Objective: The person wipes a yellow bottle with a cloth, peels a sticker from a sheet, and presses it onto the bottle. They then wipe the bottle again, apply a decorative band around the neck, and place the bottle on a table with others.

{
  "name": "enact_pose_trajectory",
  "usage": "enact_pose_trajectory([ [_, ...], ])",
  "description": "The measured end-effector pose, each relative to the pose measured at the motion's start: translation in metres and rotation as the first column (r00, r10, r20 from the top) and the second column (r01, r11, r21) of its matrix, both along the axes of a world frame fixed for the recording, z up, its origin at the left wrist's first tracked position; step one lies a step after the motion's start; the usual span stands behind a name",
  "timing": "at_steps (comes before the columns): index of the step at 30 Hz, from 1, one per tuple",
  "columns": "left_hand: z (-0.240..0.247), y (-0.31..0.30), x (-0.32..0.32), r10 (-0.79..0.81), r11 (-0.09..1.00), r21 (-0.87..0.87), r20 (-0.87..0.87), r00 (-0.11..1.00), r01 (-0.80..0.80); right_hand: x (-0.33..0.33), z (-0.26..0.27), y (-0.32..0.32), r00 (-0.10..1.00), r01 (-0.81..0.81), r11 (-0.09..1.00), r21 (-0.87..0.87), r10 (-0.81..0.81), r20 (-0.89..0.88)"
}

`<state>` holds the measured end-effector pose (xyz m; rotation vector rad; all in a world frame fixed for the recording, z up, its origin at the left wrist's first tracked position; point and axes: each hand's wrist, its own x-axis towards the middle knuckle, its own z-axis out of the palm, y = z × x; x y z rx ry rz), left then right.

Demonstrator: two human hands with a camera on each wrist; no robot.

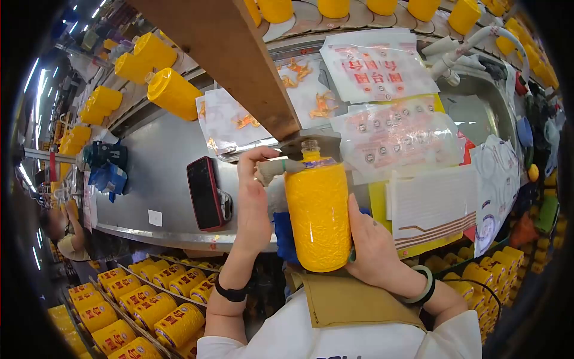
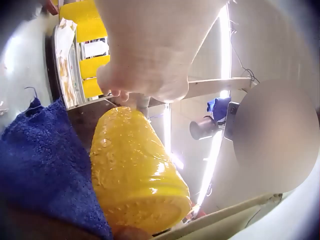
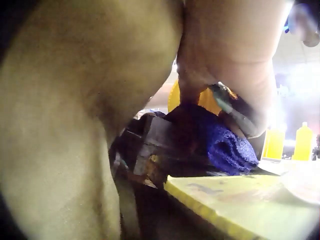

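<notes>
A yellow bottle with a textured surface and a clear glass neck stands tilted in front of the chest. At its shoulder runs a purple band. My left hand pinches at the base of the neck, with a grey covering on a finger. Low on the bottle's right side, my right hand grips it near the base, thumb pointing up along the side. A blue cloth lies beside the bottle's lower part, partly hidden behind it in the head view.
A wooden post rises just beyond the bottle. On the metal table lie a phone, printed plastic bags and a white pad. Yellow bottles line a conveyor behind; racks of labelled yellow bottles stand below left.
</notes>
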<state>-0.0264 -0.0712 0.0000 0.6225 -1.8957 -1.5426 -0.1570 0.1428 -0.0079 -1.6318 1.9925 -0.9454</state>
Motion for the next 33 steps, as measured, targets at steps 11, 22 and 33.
enact_pose_trajectory([
  [11,-0.02,-0.01,-0.015,-0.168,0.965,0.215,0.068,0.983,0.15,-0.001,0.024,-0.001,0.977,-0.029,0.996,-0.09,0.009,-0.214],
  [22,-0.039,-0.01,0.001,-0.002,0.858,0.508,-0.154,0.988,0.081,0.002,0.003,-0.005,0.999,0.048,0.997,0.067,-0.049,0.02],
  [33,-0.039,-0.013,-0.007,-0.155,0.831,0.511,-0.163,0.974,0.218,0.001,0.017,-0.004,0.988,0.036,0.996,-0.08,-0.048,-0.144],
])
